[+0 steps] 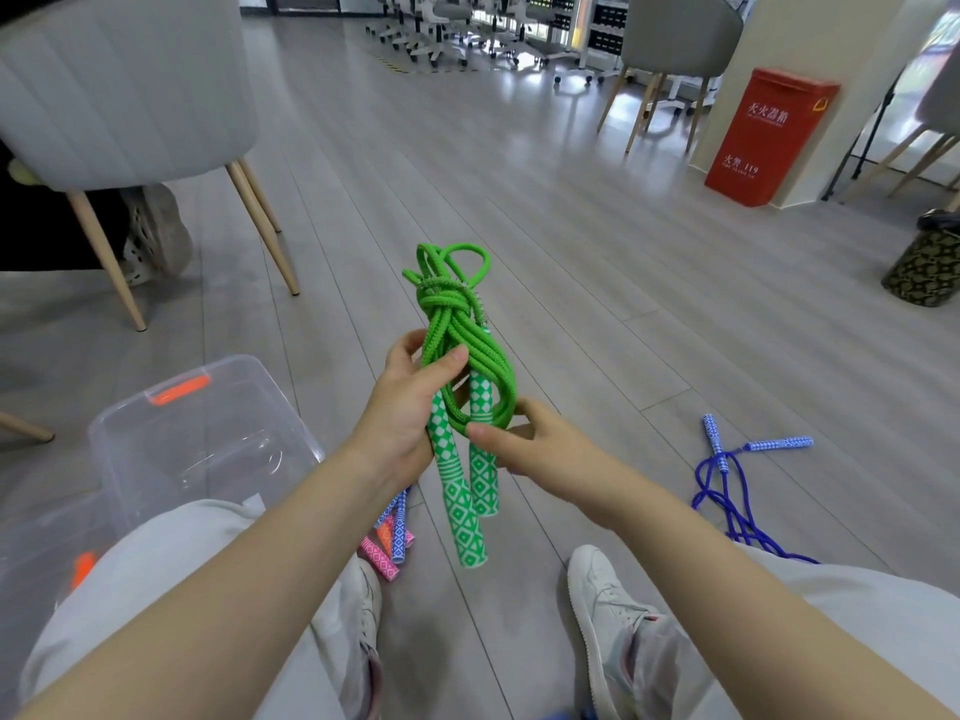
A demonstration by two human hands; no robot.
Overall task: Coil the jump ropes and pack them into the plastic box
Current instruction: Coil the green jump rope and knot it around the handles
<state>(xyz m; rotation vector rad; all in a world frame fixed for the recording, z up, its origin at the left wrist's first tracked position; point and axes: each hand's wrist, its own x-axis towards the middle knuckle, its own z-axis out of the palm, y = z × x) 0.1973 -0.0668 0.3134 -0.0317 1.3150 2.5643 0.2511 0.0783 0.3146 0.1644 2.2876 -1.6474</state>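
Green jump rope (457, 356): coiled, knotted, held above floor | left hand (410, 407) fingers curled round bundle, right hand (524, 444) fingers pinching loop | plastic box (208, 433) left of fingers, appears unfilled | blue jump rope (737, 491) right, uncoiled.

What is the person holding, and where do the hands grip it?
The knotted green jump rope. The left hand grips the coiled cord and upper handles; the right hand pinches the lower loop beside the handles.

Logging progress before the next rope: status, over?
Left hand grips knotted green jump rope; right hand pinches its loop. Plastic box open at left. Blue rope uncoiled on floor.
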